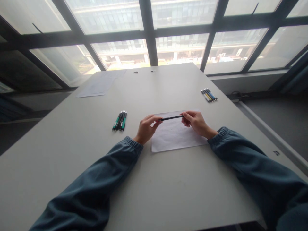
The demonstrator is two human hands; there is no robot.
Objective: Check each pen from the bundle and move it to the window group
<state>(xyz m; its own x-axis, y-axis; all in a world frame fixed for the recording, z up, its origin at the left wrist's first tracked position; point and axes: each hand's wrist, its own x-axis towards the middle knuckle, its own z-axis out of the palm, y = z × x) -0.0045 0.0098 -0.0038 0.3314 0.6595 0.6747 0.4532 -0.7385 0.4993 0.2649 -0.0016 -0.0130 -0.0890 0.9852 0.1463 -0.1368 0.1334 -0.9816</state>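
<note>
A slim black pen (172, 117) is stretched nearly level between my two hands, above a white sheet of paper (176, 138). My left hand (147, 127) pinches its left end between thumb and fingers. The other end sits in the closed fingers of my right hand (195, 122). Left of my left hand, several black and green pens (119, 121) lie side by side on the table. Farther off to the right, another row of pens (209, 95) shows yellow, blue and black barrels. My fingers cover both tips of the held pen.
The white table (168, 186) reaches up to the large windows ahead. More paper (96, 85) lies at its far left. A round cable hole (135, 72) is near the far edge, and a small dark mark (276, 153) shows near the right edge.
</note>
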